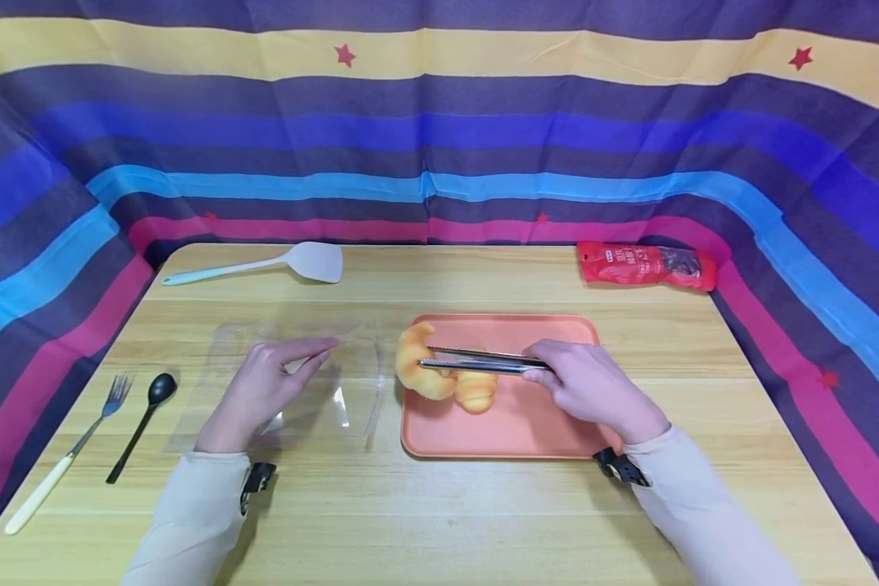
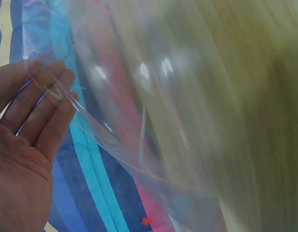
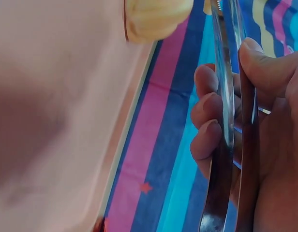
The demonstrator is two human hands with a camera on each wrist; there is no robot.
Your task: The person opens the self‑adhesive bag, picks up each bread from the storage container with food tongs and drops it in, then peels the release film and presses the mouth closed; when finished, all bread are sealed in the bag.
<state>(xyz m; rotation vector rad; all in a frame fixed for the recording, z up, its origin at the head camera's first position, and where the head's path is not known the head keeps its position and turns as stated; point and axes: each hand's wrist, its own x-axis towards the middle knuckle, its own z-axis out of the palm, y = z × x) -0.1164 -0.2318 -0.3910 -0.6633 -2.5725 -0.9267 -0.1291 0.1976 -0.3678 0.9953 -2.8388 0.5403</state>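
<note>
Two hands low: left (image 1: pixel 260 391) flat on clear bag (image 1: pixel 352 382), right (image 1: pixel 593 387) squeezing tongs (image 1: pixel 476 362) on croissant (image 1: pixel 428 370).

Spatula (image 1: pixel 278 264): far left of table.
Fork (image 1: pixel 73 448), black spoon (image 1: pixel 142 423): left edge, side by side.
Red packet (image 1: pixel 645 265): far right.

The tray (image 1: pixel 557 439) is salmon-orange, the croissant (image 1: pixel 417 366) golden yellow, the tongs (image 1: pixel 476 360) shiny silver. The bag (image 1: pixel 300 391) is clear (only glints show it). The desk (image 1: pixel 439 505) is pale wood grain. The cloth (image 1: pixel 439 122) carries purple, blue, yellow and pink stripes with red stars.
</note>
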